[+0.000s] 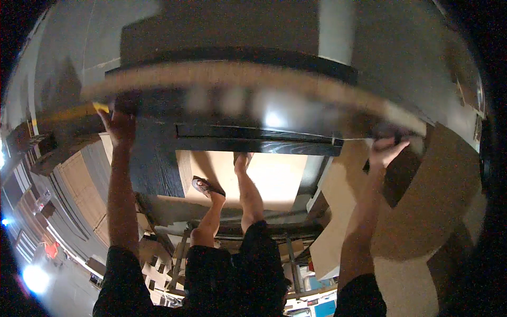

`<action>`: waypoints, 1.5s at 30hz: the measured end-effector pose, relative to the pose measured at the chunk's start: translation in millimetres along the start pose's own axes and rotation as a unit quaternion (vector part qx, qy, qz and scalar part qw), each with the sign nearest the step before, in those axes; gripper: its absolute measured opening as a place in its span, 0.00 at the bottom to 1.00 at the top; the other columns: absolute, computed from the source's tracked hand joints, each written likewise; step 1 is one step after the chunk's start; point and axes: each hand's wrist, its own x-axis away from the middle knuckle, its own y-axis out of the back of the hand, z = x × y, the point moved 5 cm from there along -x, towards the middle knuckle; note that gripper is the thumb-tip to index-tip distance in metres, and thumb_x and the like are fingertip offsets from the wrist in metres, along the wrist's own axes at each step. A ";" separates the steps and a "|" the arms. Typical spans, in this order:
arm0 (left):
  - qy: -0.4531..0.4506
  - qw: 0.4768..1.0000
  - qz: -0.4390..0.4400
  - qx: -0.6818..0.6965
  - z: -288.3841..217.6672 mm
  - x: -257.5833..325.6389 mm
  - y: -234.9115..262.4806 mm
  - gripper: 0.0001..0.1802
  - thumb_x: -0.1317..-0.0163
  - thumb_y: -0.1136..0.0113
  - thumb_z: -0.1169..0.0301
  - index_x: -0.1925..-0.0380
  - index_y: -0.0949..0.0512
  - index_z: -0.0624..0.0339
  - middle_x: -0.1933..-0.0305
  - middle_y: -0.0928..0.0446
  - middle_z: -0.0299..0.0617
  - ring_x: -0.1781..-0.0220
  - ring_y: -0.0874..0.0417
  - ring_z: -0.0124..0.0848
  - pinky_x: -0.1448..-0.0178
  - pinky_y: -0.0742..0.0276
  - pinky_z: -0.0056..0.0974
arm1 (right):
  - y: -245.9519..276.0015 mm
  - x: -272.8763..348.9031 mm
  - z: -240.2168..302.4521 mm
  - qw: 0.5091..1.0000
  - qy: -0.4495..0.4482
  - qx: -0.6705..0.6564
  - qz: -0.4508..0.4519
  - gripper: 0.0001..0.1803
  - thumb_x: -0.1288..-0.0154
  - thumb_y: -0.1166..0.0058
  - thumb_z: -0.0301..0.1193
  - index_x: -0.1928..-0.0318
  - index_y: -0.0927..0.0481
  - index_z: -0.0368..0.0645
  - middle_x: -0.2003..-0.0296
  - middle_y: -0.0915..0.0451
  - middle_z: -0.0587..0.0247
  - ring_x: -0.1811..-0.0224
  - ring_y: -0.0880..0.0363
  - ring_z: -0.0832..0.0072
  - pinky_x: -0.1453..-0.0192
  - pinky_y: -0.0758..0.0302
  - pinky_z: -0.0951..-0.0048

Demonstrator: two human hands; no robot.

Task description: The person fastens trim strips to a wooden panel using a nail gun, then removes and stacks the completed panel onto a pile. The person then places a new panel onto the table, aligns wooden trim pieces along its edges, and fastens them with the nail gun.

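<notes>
A long dark panel [317, 108] with a glossy face and a raw tan edge spans the space before me, blurred by motion. My left hand [122, 127] grips its left end, the fingers partly hidden in shadow behind it. At the right end my right hand [388, 151] holds the panel from below, its thumb sticking out to the side. A small yellow patch [100, 107] shows by my left thumb. Beneath the panel lie black wood-grain boards [153, 164], one with a long recessed slot [259, 133].
Cardboard sheet [277, 177] covers the floor around my sandalled feet. Large brown cardboard [422, 211] stands or lies at the right. Stacked boards [79, 185] are at the left, and a metal-framed rack [296, 264] is behind my legs.
</notes>
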 end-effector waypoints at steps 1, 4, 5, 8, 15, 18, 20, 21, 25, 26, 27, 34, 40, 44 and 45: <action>0.024 0.957 -0.008 0.290 -7.3 -20.8 -13.7 0.34 0.26 0.55 0.41 0.35 0.29 0.57 0.32 0.27 0.40 0.29 0.31 0.37 0.22 0.46 0.46 | -8.0 -15.7 -7.8 0.998 -0.025 0.060 -0.020 0.33 0.33 0.55 0.70 0.46 0.24 0.60 0.63 0.24 0.82 0.71 0.35 0.87 0.71 0.40 0.80; -0.129 0.971 -0.021 -0.200 -17.2 -85.6 20.3 0.39 0.29 0.51 0.39 0.33 0.31 0.62 0.37 0.25 0.43 0.32 0.28 0.38 0.27 0.38 0.46 | -54.2 -57.9 -28.6 0.956 -0.059 0.287 -0.018 0.41 0.35 0.52 0.70 0.39 0.26 0.50 0.66 0.24 0.67 0.66 0.27 0.77 0.61 0.23 0.67; -0.017 0.982 -0.085 -0.170 -9.6 -83.6 -21.0 0.42 0.32 0.47 0.37 0.34 0.31 0.64 0.38 0.25 0.45 0.35 0.26 0.39 0.30 0.34 0.46 | -58.1 -56.4 -20.3 0.953 -0.050 0.298 -0.026 0.41 0.35 0.52 0.70 0.39 0.26 0.50 0.66 0.24 0.67 0.66 0.27 0.77 0.61 0.23 0.67; 0.110 0.972 -0.127 -0.162 -12.2 -71.1 -71.4 0.47 0.40 0.38 0.36 0.37 0.30 0.66 0.41 0.24 0.49 0.39 0.22 0.40 0.34 0.30 0.47 | -40.6 -83.8 -6.2 0.727 0.221 0.621 0.195 0.58 0.38 0.68 0.78 0.19 0.53 0.53 0.35 0.28 0.60 0.72 0.31 0.78 0.68 0.31 0.71; 0.117 0.952 -0.153 -0.240 42.2 -83.5 -46.4 0.40 0.46 0.25 0.48 0.43 0.24 0.68 0.48 0.19 0.48 0.49 0.18 0.39 0.41 0.24 0.43 | -61.9 -100.9 -89.1 0.803 -0.103 0.582 0.078 0.66 0.44 0.59 0.80 0.19 0.61 0.50 0.19 0.62 0.56 0.17 0.61 0.57 0.21 0.52 0.43; 0.122 0.935 -0.183 -0.279 43.5 -82.7 -46.3 0.38 0.47 0.25 0.48 0.46 0.21 0.68 0.49 0.18 0.47 0.48 0.18 0.39 0.40 0.25 0.43 | -63.7 -98.5 -108.1 0.835 -0.063 0.543 0.070 0.64 0.44 0.59 0.80 0.20 0.56 0.50 0.20 0.57 0.53 0.18 0.57 0.51 0.21 0.53 0.39; 0.111 0.930 -0.185 -0.297 45.8 -85.8 -40.1 0.37 0.46 0.25 0.48 0.47 0.20 0.68 0.49 0.18 0.47 0.48 0.18 0.39 0.40 0.25 0.43 | -60.6 -109.6 -109.9 0.839 -0.094 0.530 0.078 0.64 0.44 0.57 0.80 0.20 0.55 0.49 0.21 0.52 0.53 0.22 0.49 0.53 0.23 0.48 0.43; 0.131 0.937 -0.163 -0.279 43.3 -84.2 -47.8 0.39 0.46 0.26 0.48 0.44 0.22 0.69 0.48 0.18 0.47 0.47 0.19 0.39 0.39 0.26 0.43 | -57.1 -109.1 -111.4 0.842 -0.126 0.518 0.084 0.65 0.45 0.55 0.79 0.20 0.53 0.48 0.22 0.47 0.52 0.25 0.41 0.56 0.24 0.43 0.47; 0.102 0.918 -0.159 -0.349 46.2 -71.6 -26.1 0.47 0.45 0.26 0.47 0.34 0.30 0.67 0.36 0.24 0.50 0.38 0.23 0.43 0.32 0.31 0.44 | -35.8 -88.2 -107.6 0.825 -0.062 0.551 0.114 0.59 0.40 0.50 0.73 0.22 0.46 0.44 0.24 0.41 0.54 0.29 0.35 0.57 0.27 0.39 0.49; 0.105 0.916 -0.157 -0.353 47.9 -56.1 -13.5 0.47 0.45 0.26 0.47 0.34 0.30 0.67 0.36 0.24 0.50 0.38 0.23 0.43 0.32 0.31 0.44 | -22.8 -75.6 -109.4 0.827 -0.053 0.535 0.164 0.56 0.38 0.47 0.68 0.23 0.44 0.42 0.25 0.41 0.54 0.28 0.36 0.57 0.27 0.37 0.51; 0.111 0.922 -0.090 -0.359 51.4 -32.4 -15.5 0.51 0.43 0.27 0.48 0.28 0.41 0.64 0.30 0.30 0.50 0.31 0.30 0.44 0.27 0.37 0.49 | -9.5 -69.5 -108.2 0.829 -0.038 0.518 0.209 0.53 0.36 0.44 0.64 0.24 0.42 0.41 0.25 0.40 0.54 0.27 0.37 0.57 0.28 0.36 0.53; 0.034 0.794 0.137 -0.591 150.4 72.1 69.2 0.66 0.54 0.20 0.64 0.22 0.57 0.59 0.24 0.41 0.57 0.23 0.39 0.53 0.21 0.43 0.51 | 151.7 -32.3 -171.1 0.629 0.023 0.702 0.333 0.60 0.51 0.23 0.36 0.22 0.48 0.42 0.23 0.46 0.48 0.21 0.48 0.55 0.24 0.38 0.57; 0.014 0.814 0.021 -0.580 180.4 69.7 74.3 0.58 0.50 0.22 0.65 0.25 0.50 0.62 0.30 0.31 0.58 0.30 0.29 0.56 0.27 0.32 0.53 | 158.4 -11.1 -210.9 0.678 0.015 0.688 0.258 0.71 0.53 0.22 0.45 0.23 0.60 0.29 0.24 0.47 0.41 0.21 0.48 0.51 0.21 0.46 0.56; 0.006 0.809 0.011 -0.587 162.7 72.1 37.6 0.50 0.48 0.24 0.66 0.28 0.44 0.61 0.34 0.28 0.61 0.33 0.25 0.57 0.30 0.30 0.53 | 177.8 -31.5 -227.6 0.832 -0.041 0.498 0.240 0.68 0.51 0.24 0.48 0.22 0.57 0.33 0.25 0.43 0.41 0.23 0.46 0.48 0.21 0.46 0.56; 0.002 0.799 0.001 -0.601 150.9 75.3 51.8 0.50 0.48 0.24 0.66 0.28 0.44 0.61 0.34 0.28 0.61 0.33 0.25 0.57 0.30 0.30 0.53 | 158.5 -26.6 -234.8 0.748 0.020 0.622 0.230 0.66 0.50 0.24 0.49 0.22 0.54 0.36 0.27 0.41 0.42 0.24 0.43 0.48 0.22 0.43 0.54</action>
